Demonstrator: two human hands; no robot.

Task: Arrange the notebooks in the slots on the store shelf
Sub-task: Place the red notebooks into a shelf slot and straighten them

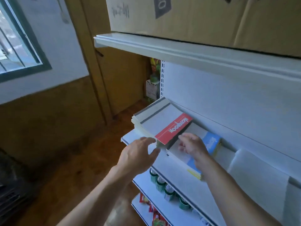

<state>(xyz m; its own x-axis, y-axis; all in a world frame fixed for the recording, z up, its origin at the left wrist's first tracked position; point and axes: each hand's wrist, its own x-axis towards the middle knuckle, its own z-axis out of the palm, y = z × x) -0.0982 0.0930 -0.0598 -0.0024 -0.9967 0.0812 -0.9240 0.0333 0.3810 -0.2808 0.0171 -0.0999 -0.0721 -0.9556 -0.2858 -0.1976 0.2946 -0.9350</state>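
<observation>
A stack of white notebooks with a red band (162, 123) lies at the left end of the white shelf (177, 178), overhanging its front corner. To its right lies a lower stack of notebooks with a blue band (212, 141). My left hand (138, 154) reaches to the front corner of the red-banded stack, fingers spread and thumb below the edge, touching it. My right hand (193, 147) hovers over the blue-banded stack beside the red stack's right edge. Its fingers are loosely curled and hold nothing that I can see.
Cardboard boxes (195, 17) fill the shelf above. A white sheet or divider (257, 173) lies further right on the notebook shelf. Green cans (162, 185) and red snack packets (156, 216) sit on lower shelves. A window (16, 38) and wooden floor are to the left.
</observation>
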